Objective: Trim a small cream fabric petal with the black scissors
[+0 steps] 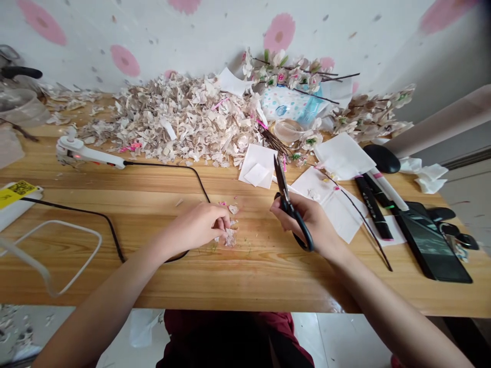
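Note:
My left hand (201, 225) rests on the wooden table (153, 276), fingers pinched on a small pale paper flower piece (229, 237). A few tiny petal scraps (232, 209) lie just beyond it. My right hand (310, 220) grips black-handled scissors (288, 204), blades closed and pointing up and away from me. The two hands are about a hand's width apart near the table's middle.
A big heap of paper scraps (180, 120) fills the back. White paper squares (258, 164), a thin dark stem (360, 220), markers (374, 207), a phone (433, 243), a white glue gun (86, 152) with black cord, and artificial flower branches (291, 74) surround me.

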{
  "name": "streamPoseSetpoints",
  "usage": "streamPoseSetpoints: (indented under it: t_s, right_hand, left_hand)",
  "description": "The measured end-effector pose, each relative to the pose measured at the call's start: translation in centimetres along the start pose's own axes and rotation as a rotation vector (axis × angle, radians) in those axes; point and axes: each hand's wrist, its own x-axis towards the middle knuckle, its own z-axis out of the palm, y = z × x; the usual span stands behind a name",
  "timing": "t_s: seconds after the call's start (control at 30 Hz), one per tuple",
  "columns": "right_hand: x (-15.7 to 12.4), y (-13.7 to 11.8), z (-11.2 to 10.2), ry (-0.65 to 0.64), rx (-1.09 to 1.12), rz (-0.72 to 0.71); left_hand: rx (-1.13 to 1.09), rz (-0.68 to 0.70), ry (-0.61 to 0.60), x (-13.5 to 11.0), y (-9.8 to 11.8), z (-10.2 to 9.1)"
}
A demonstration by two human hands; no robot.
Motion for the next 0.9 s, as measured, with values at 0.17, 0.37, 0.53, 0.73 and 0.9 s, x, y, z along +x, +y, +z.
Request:
streamPoseSetpoints:
  t_s: [0.17,0.37,0.53,0.73,0.9]
  right_hand:
    - [-0.3,0.8,1.1,-0.048,0.046,-0.001]
    - [-0.7,0.5,1.9,-0.092,0.059,0.038]
    - [-1.3,0.2,2.8,-0.186,0.097,0.095]
    - [-2.1,0.2,3.6,-0.186,0.139,0.065]
    - [-1.9,-0.5,3.3,-0.065,0.223,0.059]
  left_hand:
    - [-0.005,0.003,-0.004,0.1,0.3,0.4]
    - [0.005,0.052,-0.019,-0.1,0.7,0.2]
    - [-0.205,0.041,-0.031,-0.2,1.2,0.1]
    - [-0.445,0.040,-0.081,0.0,1.5,0.7]
    - [-0.542,0.042,0.031,0.3,1.8,1.2]
